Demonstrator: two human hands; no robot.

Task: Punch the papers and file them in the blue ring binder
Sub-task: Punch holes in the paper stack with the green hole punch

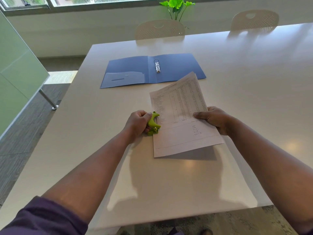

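The left hand is curled around a small green hole punch, which is gripped from its left side with the thumb laid over the top of the lever. The right hand is closed on the right edge of the papers, pinched between the thumb on top and the fingers underneath. The left edge of the papers is fed into the slot of the punch, about midway along that edge. The sheets are held raised and tilted, so that a shadow is cast on the table below their near edge, and the far corner is seen against the near right corner of the blue ring binder.

The binder is laid open and flat, beyond the papers toward the far side of the table, with its metal rings standing on the spine and a clear pocket inside the left cover. Wide bare tabletop is left to the right of the papers and between the hands and the near table edge. Two pale chairs are pushed in at the far edge, and a green plant is seen behind them by the window.
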